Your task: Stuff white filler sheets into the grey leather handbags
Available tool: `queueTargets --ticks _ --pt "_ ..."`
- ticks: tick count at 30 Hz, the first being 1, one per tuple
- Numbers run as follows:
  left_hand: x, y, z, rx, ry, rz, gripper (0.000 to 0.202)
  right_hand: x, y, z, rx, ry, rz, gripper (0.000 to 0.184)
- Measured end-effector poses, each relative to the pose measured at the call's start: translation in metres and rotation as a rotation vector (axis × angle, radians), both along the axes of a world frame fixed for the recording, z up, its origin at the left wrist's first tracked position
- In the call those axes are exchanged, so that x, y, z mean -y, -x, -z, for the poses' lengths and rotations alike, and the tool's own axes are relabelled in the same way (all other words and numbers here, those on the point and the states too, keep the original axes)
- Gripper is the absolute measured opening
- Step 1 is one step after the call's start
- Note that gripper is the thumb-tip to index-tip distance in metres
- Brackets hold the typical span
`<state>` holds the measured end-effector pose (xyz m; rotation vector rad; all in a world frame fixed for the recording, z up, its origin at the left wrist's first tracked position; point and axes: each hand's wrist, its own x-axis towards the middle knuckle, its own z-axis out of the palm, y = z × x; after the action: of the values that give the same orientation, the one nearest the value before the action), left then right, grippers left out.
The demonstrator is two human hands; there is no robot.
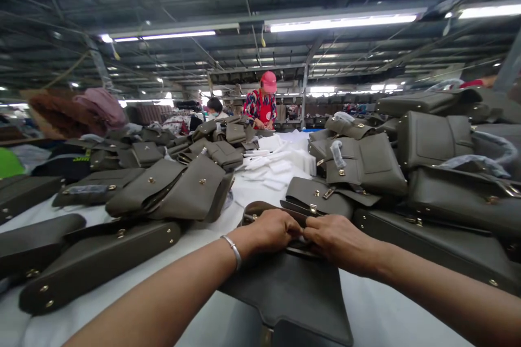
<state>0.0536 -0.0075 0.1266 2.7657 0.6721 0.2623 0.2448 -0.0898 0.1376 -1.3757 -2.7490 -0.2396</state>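
Note:
A dark olive leather bag (pixel 293 290) lies open on the white table (pixel 378 317) right in front of me, its flap spread toward me. My left hand (pixel 273 229), with a silver bracelet on the wrist, is closed over the bag's far edge. My right hand (pixel 334 237) grips the same edge beside it, knuckles almost touching the left. What the fingers pinch is hidden under the hands. A brass clasp (pixel 313 208) shows just beyond them.
Piles of the same olive bags crowd the left (pixel 179 190) and the right (pixel 443 173) of the table. White padding sheets (pixel 280 162) lie along the middle. A person in a pink cap (pixel 262 103) works at the far end, another beside them.

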Motion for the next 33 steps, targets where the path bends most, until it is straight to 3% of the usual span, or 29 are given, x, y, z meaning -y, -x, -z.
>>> queueTargets --ticks 5,8,12,15,18,22,26,33 --pt "0.004 -0.003 0.004 0.002 -0.087 -0.028 0.024 -0.013 0.0 0.015 0.042 -0.156 -0.064 0.017" --pt "0.002 0.008 0.005 0.087 -0.126 -0.027 0.018 -0.019 0.0 0.018 0.051 -0.173 -0.053 0.02" --pt "-0.009 0.052 0.005 0.353 -0.14 -0.219 0.02 -0.016 0.003 0.011 0.09 -0.107 -0.066 0.021" --pt "-0.02 0.091 0.007 0.388 -0.104 -0.32 0.018 -0.016 0.006 0.003 0.113 -0.099 -0.01 0.021" --pt "-0.026 0.11 0.011 0.377 -0.023 -0.359 0.02 -0.018 0.01 -0.005 0.133 -0.023 0.045 0.021" --pt "-0.026 0.099 0.02 0.374 0.038 -0.368 0.032 -0.019 0.023 -0.012 0.137 0.063 0.031 0.023" --pt "-0.033 0.085 0.031 0.377 0.072 -0.35 0.035 -0.022 0.045 -0.013 0.116 -0.053 0.088 0.021" --pt "-0.046 0.09 0.043 0.428 0.103 -0.328 0.039 -0.049 0.081 -0.01 0.206 0.003 0.135 0.026"
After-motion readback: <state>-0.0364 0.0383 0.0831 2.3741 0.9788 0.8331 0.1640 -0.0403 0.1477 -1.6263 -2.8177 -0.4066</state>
